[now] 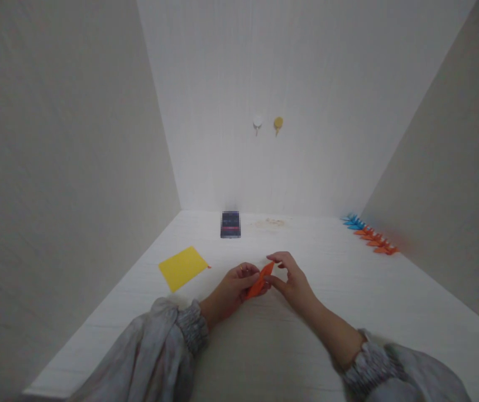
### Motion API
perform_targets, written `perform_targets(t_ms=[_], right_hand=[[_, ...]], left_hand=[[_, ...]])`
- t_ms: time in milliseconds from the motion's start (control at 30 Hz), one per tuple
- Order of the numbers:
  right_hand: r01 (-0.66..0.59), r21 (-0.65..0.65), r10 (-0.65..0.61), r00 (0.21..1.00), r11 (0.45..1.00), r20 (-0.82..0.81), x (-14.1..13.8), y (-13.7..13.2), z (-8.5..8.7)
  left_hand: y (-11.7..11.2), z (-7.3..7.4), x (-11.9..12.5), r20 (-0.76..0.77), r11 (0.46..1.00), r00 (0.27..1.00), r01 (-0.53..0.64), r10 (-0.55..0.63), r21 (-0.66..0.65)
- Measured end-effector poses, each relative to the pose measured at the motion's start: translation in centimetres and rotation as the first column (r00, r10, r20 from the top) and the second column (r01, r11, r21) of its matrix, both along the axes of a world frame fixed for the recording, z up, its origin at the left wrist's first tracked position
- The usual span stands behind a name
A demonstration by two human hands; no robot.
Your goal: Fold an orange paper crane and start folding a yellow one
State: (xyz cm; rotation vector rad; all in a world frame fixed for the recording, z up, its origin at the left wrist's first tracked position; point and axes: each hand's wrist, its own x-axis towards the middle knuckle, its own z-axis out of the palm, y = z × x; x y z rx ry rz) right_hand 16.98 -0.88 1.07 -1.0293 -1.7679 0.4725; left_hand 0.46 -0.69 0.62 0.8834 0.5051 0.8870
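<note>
A folded piece of orange paper (260,281), narrow and pointed at its upper end, is held up between my two hands above the white table. My left hand (239,283) grips its lower left side, thumb in front, the other fingers partly hidden behind. My right hand (290,276) touches the paper's right side with the thumb, while the index finger curls over near the upper tip. To the left of my hands lies a flat stack or sheet of yellow paper (183,268), with a tiny orange scrap (209,267) at its right corner.
A dark, blurred-out device (230,224) stands near the back wall. Along the right wall runs a row of folded paper figures, blue (352,221) behind and orange (377,241) in front. Two hooks, one white (257,121) and one yellow (278,122), are on the back wall.
</note>
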Motion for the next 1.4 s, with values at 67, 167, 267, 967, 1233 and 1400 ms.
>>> perform_targets(t_ms=[67, 167, 267, 967, 1233, 1400], right_hand=[[0.045, -0.055, -0.047, 0.998, 0.998, -0.046, -0.1, -0.1, 0.0], [0.05, -0.161, -0.067, 0.992, 0.986, -0.103, -0.5, -0.4, 0.0], [0.012, -0.224, -0.035, 0.995, 0.974, -0.098, -0.8, -0.6, 0.1], [-0.187, -0.32, 0.066, 0.933, 0.929, -0.353, -1.1, -0.7, -0.4], [-0.1, -0.29, 0.041, 0.979, 0.952, -0.202, -1.1, -1.0, -0.1], [-0.104, -0.309, 0.033, 0.973, 0.945, -0.228, -1.1, -0.9, -0.2]], left_hand=[[-0.2, 0.1, 0.0, 0.008, 1.0, 1.0, 0.003, -0.003, 0.007], [-0.4, 0.5, 0.2, 0.008, 1.0, 1.0, -0.019, 0.019, 0.025], [-0.5, 0.6, 0.3, -0.033, 0.997, 0.998, -0.053, 0.055, 0.054], [0.1, -0.1, 0.3, -0.166, 0.97, 0.958, -0.218, 0.234, 0.108], [-0.1, 0.0, 0.3, -0.138, 0.963, 0.959, -0.226, 0.246, 0.149], [-0.1, 0.1, 0.4, -0.142, 0.959, 0.958, -0.223, 0.248, 0.173]])
